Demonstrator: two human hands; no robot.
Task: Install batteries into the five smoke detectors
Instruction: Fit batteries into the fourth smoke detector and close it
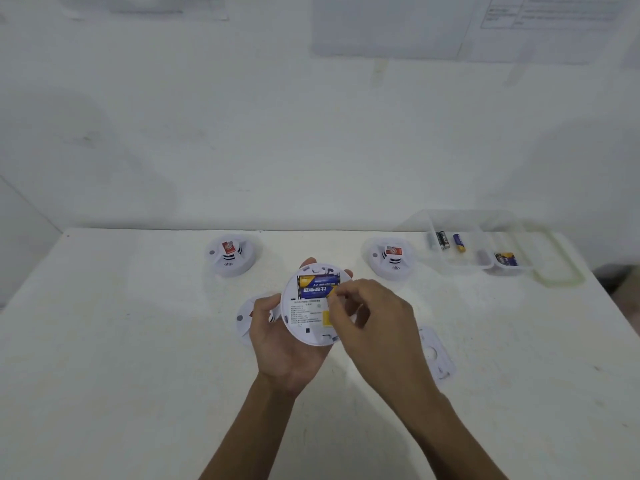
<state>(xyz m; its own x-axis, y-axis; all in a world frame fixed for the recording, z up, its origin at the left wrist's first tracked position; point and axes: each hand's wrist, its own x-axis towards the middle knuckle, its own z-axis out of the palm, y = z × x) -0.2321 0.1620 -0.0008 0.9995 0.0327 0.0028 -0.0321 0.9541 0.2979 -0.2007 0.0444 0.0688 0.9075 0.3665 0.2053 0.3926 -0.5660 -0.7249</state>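
I see a white table (138,341) pushed against a white wall, its top lightly scuffed. Two smoke detectors sit near the far edge — one at left (231,255), one toward the right (391,258), each with a red sticker on top. Just beside the right one stands a clear plastic box (460,268) holding loose batteries, its lid (557,271) lying next to it. Nearer me lie a third detector (245,318), partly hidden, and a white mounting plate (437,355) — well apart.
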